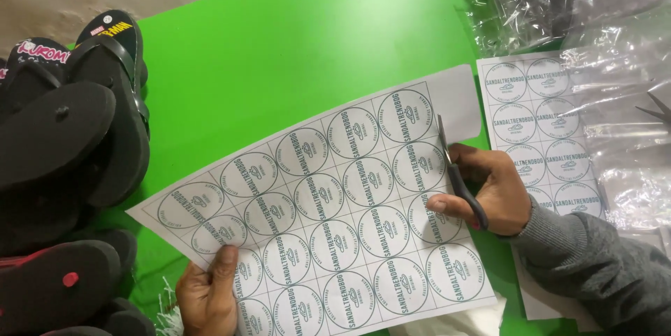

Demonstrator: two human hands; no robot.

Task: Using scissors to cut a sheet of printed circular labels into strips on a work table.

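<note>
Two hands work one label sheet (328, 203): left hand (207, 294) pinches its edge, right hand's (489, 193) grip apparently closed around scissors (456, 175).

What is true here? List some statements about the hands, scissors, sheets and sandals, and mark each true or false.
1. The right hand holds scissors at the printed sheet. True.
2. The left hand grips the sheet's lower edge. True.
3. The table is red. False: it is green.
4. The sandals lie right of the sheet. False: they are piled on the left.
5. A second sheet lies partly under clear plastic bags. True.
</note>
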